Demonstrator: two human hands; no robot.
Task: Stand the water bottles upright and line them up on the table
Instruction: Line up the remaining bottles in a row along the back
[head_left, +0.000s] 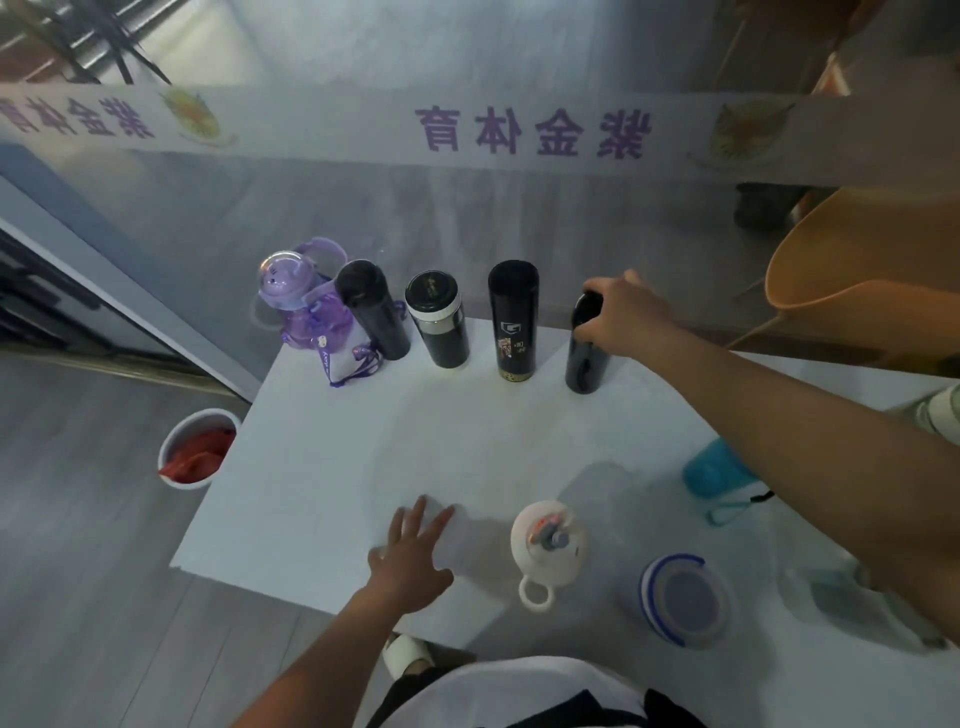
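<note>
Right hand (621, 317) at upper right of centre, fingers wrapped round the top of a dark bottle (587, 358), standing upright on the white table (322, 467). Left hand (413, 556) at lower centre, fingers spread, palm flat on the table, holding nothing.

Across the far edge, upper centre of the frame, a row of upright bottles: purple jug (301, 301) with strap at the left, black flask (373, 309) just beside it and touching the strap, banded flask (438, 319) next, then labelled flask (513, 322), then the gripped bottle at the right end. Gaps between the last three roughly alike.

Lower centre, near the left hand: white bottle (548, 545) with loop handle, seen from above, apparently upright. Lower right: blue-rimmed bottle (680, 597), also seen from above. Right edge, partly behind the forearm: teal bottle (711, 473), lying over.

Left of the table, on the floor: white bin (197, 449) with red contents.
</note>
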